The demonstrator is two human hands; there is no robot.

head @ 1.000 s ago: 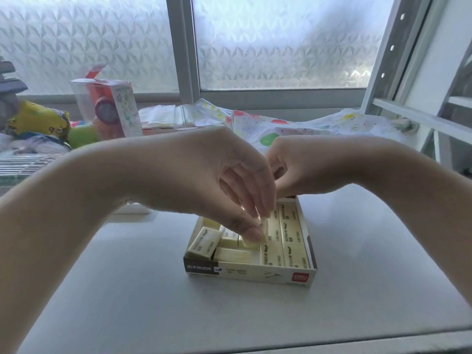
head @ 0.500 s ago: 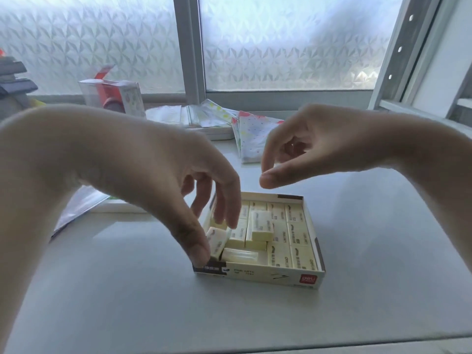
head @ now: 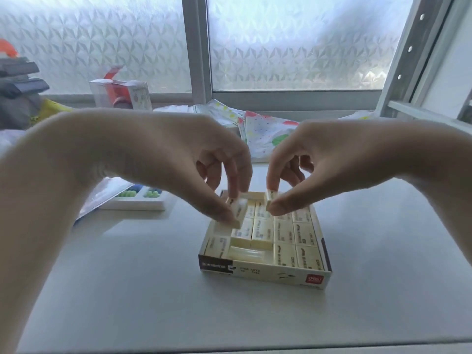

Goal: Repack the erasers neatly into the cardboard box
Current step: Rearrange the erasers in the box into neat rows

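Erasers (head: 283,233) half-fill the box (head: 265,273); both hands, empty moments ago, now each pinch one: left hand (head: 178,164), right hand (head: 329,164).

The pale counter (head: 127,290) carries an open cardboard box (head: 265,273) of erasers (head: 293,241). Left of the box lies a white tray (head: 135,204) on a plastic sleeve (head: 102,198); behind the box, dotted bags (head: 265,134) and a clear carton (head: 120,94).

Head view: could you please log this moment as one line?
left hand: holds eraser | right hand: holds second eraser | cardboard box: partly packed
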